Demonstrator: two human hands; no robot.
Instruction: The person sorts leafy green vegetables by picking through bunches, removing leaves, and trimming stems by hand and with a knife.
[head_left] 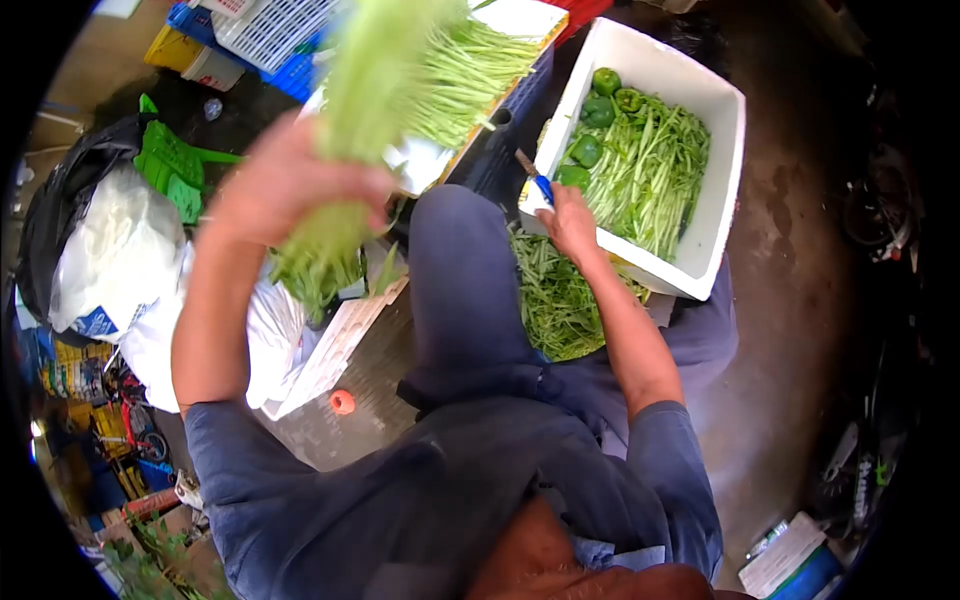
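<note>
Wrapped round a bundle of green leafy stalks (375,90), my left hand (300,185) is raised at the upper left, blurred by motion. My right hand (570,220) grips a knife (543,188) with a blue handle, its blade pointing up and left, beside the near left wall of a white foam box (725,150). Inside that box lie cut green stalks (655,180) and several green peppers (598,111). More long stalks (470,75) rest on a tray at the top centre. Leafy trimmings (560,305) are heaped below my right hand.
A white crate (345,350) stands left of my knee, with a small orange-red object (342,402) on the floor near it. White plastic bags (115,245) and a green stool (170,160) are at the left. Blue and white baskets (270,35) sit at the upper left.
</note>
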